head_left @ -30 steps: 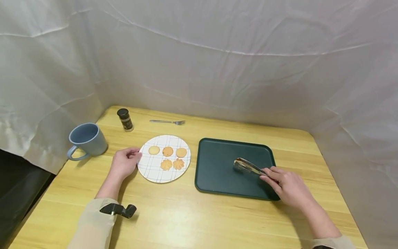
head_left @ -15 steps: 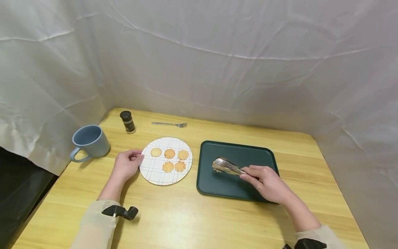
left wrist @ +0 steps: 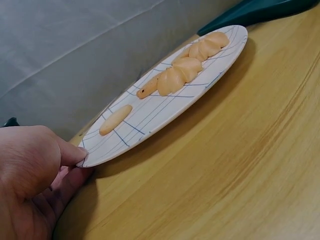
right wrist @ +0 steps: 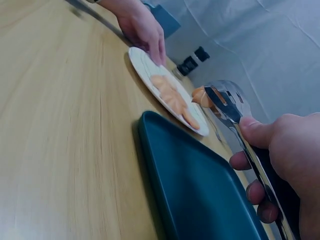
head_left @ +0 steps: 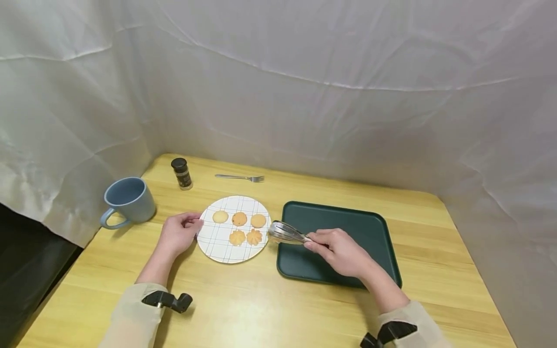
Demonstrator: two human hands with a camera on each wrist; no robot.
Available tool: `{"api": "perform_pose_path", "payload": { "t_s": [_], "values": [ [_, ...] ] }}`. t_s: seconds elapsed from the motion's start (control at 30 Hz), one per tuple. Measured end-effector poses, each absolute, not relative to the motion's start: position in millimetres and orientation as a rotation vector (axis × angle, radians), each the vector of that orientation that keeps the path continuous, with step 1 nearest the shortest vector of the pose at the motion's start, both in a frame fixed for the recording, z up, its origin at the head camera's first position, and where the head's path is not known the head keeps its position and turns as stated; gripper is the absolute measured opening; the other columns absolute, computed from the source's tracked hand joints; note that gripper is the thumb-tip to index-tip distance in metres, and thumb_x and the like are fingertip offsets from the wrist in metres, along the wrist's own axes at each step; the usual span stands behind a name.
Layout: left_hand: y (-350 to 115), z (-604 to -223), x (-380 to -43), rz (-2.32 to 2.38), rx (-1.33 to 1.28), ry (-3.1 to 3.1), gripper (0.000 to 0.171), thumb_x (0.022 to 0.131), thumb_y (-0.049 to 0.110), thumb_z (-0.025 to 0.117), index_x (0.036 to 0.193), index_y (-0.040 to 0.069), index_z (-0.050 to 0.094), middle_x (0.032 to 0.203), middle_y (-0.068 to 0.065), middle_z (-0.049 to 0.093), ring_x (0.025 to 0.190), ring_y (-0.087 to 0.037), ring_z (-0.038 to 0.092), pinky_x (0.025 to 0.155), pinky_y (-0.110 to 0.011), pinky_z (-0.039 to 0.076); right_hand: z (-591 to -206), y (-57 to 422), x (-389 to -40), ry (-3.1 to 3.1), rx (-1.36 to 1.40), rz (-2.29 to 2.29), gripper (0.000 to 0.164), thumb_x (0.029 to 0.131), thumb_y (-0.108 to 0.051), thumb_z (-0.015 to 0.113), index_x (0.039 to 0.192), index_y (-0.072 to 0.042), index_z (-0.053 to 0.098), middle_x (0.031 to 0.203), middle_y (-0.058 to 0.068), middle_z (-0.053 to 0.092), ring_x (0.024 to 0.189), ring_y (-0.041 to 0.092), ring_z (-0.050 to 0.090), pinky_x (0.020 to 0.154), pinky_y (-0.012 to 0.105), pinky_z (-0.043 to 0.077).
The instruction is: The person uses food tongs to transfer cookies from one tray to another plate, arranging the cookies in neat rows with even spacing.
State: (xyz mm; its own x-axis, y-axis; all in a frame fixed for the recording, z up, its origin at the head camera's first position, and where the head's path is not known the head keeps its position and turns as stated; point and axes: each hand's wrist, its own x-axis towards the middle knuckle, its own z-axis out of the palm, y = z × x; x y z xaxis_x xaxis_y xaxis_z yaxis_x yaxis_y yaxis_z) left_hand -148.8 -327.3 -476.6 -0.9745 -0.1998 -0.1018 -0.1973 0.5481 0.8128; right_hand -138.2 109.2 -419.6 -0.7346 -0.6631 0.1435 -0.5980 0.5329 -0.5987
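Observation:
My left hand (head_left: 180,235) pinches the left rim of a white plate (head_left: 213,244) with a blue grid pattern, thumb on top in the left wrist view. Several cookies (head_left: 239,219) lie on it in two rows, some round, some flower-shaped. In my right hand (head_left: 337,249) are metal tongs (head_left: 287,233), gripped by their handles. Their tips point left and overlap the plate's right rim in the head view. A ridged cookie (right wrist: 201,97) sits between the tong tips, as the right wrist view shows. Below the right hand lies a dark green tray (head_left: 357,227) with a raised edge.
A blue mug (head_left: 135,203) stands at the left side of the wooden table (head_left: 243,309). Behind the plate are a black-capped spice jar (head_left: 182,174) and a fork (head_left: 239,178). Pale cloth (head_left: 304,87) hangs around the table's back and sides.
My right hand has carried the tongs, with the cookie in them, leftward from over the tray to the plate's right edge. The left hand keeps its grip on the plate.

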Motion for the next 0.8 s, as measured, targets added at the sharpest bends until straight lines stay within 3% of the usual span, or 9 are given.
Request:
{"api": "perform_pose_path", "payload": {
  "t_s": [0.37,0.53,0.8],
  "values": [
    [-328,-477,-147,-1.458,0.336,-2.717,0.035,0.104,0.018,0.067,0.130,-0.005,0.070,0.113,-0.018,0.073,0.105,-0.029,0.067,0.088,-0.036,0.053,-416,55,-154,2.667,-1.196,-0.831,0.021,0.110,-0.026,0.061,0.109,-0.014,0.078,0.074,-0.011,0.049,0.062,0.006,0.044,0.058,0.026,0.040],
    [-328,-473,-146,-1.453,0.340,-2.716,0.035,0.104,0.019,0.067,0.130,-0.005,0.070,0.113,-0.017,0.073,0.105,-0.029,0.067,0.090,-0.039,0.052,-414,27,-165,2.661,-1.212,-0.769,0.025,0.110,-0.026,0.060,0.103,-0.014,0.079,0.073,-0.009,0.054,0.063,0.007,0.046,0.062,0.030,0.044],
    [-326,-477,-143,-1.462,0.351,-2.713,0.033,0.104,0.019,0.067,0.129,-0.003,0.070,0.110,-0.014,0.073,0.103,-0.027,0.066,0.088,-0.037,0.052,-417,-1,-169,2.610,-1.222,-0.729,0.033,0.111,-0.026,0.060,0.083,-0.010,0.070,0.064,-0.009,0.037,0.057,0.007,0.040,0.058,0.026,0.037]
  ]
}}
